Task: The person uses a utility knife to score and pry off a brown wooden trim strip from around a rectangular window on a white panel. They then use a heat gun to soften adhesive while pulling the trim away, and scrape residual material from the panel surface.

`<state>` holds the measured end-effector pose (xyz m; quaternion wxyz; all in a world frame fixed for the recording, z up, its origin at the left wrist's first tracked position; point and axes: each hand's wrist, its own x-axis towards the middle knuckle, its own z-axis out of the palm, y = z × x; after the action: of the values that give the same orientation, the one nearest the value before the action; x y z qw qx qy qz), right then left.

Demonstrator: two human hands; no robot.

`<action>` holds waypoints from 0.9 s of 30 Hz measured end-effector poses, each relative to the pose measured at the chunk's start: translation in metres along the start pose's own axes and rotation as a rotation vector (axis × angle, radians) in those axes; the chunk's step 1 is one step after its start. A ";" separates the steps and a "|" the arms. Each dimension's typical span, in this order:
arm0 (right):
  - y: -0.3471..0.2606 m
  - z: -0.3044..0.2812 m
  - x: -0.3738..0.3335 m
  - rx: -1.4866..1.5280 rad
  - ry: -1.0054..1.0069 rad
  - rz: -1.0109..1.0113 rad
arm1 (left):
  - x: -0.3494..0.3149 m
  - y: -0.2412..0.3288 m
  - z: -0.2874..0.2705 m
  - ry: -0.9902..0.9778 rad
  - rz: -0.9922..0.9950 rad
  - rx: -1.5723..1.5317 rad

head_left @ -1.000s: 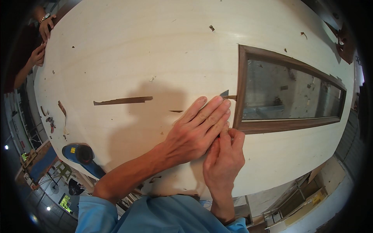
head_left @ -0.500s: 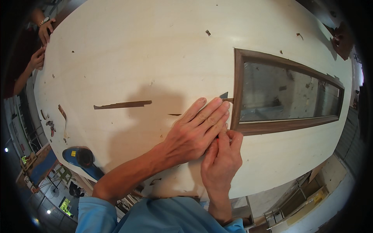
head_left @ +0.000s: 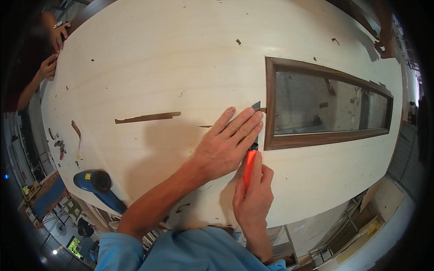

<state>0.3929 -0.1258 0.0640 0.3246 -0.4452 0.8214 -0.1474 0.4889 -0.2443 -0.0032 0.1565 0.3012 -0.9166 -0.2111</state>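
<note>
My left hand (head_left: pixel 228 142) lies flat, fingers stretched out, on a large pale wooden panel (head_left: pixel 158 81). It covers most of a brown veneer strip whose end (head_left: pixel 262 109) shows between my fingertips and a dark-framed glass window (head_left: pixel 270 104). A grey pointed tip (head_left: pixel 257 105) of some flat piece sticks out past my fingers; the rest is hidden. My right hand (head_left: pixel 255 194) is closed around an orange-red utility knife (head_left: pixel 248 168). The knife's dark front end is beside my left hand's edge, near the window frame's lower left corner; its blade cannot be made out.
A loose brown veneer strip (head_left: pixel 147 118) lies left of my hands. A blue heat gun (head_left: pixel 100 185) rests at the panel's near left edge. Curled scraps (head_left: pixel 77 135) are scattered about. A co-worker's hands (head_left: pixel 48 67) touch the far left edge; another person's hand (head_left: pixel 385 47) is far right.
The orange-red knife, mostly hidden before, now shows, as my right hand has drawn back toward me. My left hand stays flat in place. The view has shifted slightly.
</note>
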 end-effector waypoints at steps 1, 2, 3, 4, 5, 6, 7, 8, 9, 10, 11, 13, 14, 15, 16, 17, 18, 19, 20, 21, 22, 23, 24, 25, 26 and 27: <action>0.004 0.001 -0.003 -0.008 0.010 -0.007 | -0.002 0.000 0.000 -0.007 -0.001 0.005; 0.007 0.003 -0.006 -0.007 0.011 -0.016 | -0.004 0.001 0.000 -0.027 -0.016 0.008; 0.011 0.005 -0.007 -0.002 0.031 -0.028 | -0.006 0.001 0.000 0.008 -0.002 0.016; 0.014 0.008 -0.007 0.010 0.035 -0.039 | -0.008 0.001 0.001 0.032 0.001 0.019; 0.017 0.011 -0.007 0.024 0.057 -0.054 | -0.010 0.002 0.002 0.089 0.018 0.023; 0.020 0.013 -0.006 0.051 0.084 -0.072 | -0.011 0.002 0.003 0.066 0.003 0.028; 0.022 0.014 -0.006 0.049 0.082 -0.069 | -0.012 0.004 0.005 0.070 0.001 0.033; 0.022 0.016 -0.006 0.062 0.088 -0.065 | -0.012 0.005 0.005 0.073 0.002 0.039; 0.023 0.017 -0.006 0.088 0.107 -0.072 | -0.012 0.005 0.005 0.066 -0.006 0.041; 0.023 0.017 -0.006 0.083 0.098 -0.053 | -0.012 0.006 0.005 0.058 -0.010 0.038; 0.023 0.018 -0.007 0.089 0.104 -0.052 | -0.011 0.007 0.004 0.040 -0.018 0.040; 0.023 0.019 -0.007 0.101 0.108 -0.051 | -0.011 0.007 0.001 0.013 -0.032 -0.022; 0.023 0.019 -0.007 0.110 0.105 -0.049 | -0.011 0.007 0.000 0.009 -0.045 -0.055; 0.023 0.019 -0.007 0.129 0.102 -0.044 | -0.011 0.007 -0.001 -0.016 -0.043 -0.050; 0.023 0.019 -0.006 0.119 0.099 -0.046 | -0.010 0.006 -0.002 -0.025 -0.040 -0.051; 0.024 0.019 -0.005 0.119 0.095 -0.041 | -0.010 0.005 -0.003 -0.035 -0.038 -0.053; 0.024 0.020 -0.004 0.119 0.090 -0.036 | -0.009 0.005 -0.003 -0.045 -0.035 -0.049; 0.025 0.020 -0.002 0.111 0.111 -0.069 | -0.009 0.004 -0.003 -0.056 -0.032 -0.047; 0.025 0.020 -0.001 0.102 0.131 -0.102 | -0.009 0.004 -0.003 -0.061 -0.031 -0.050; 0.025 0.019 0.000 0.094 0.153 -0.137 | -0.008 0.004 -0.003 -0.070 -0.033 -0.043; 0.025 0.019 0.001 0.098 0.150 -0.137 | -0.008 0.005 -0.003 -0.073 -0.036 -0.044; 0.025 0.019 0.001 0.102 0.148 -0.139 | -0.008 0.005 -0.003 -0.074 -0.039 -0.044; 0.025 0.018 0.001 0.111 0.145 -0.131 | -0.008 0.006 -0.002 -0.079 -0.045 -0.046; 0.024 0.017 0.001 0.131 0.121 -0.097 | -0.008 0.006 -0.002 -0.084 -0.051 -0.048; 0.024 0.016 0.000 0.158 0.096 -0.054 | -0.007 0.006 -0.002 -0.089 -0.056 -0.049; 0.023 0.016 0.000 0.186 0.069 -0.009 | -0.007 0.006 -0.002 -0.092 -0.058 -0.045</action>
<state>0.3887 -0.1123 0.0400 0.3354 -0.4115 0.8129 -0.2396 0.4921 -0.2359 0.0005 0.1146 0.3139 -0.9088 -0.2499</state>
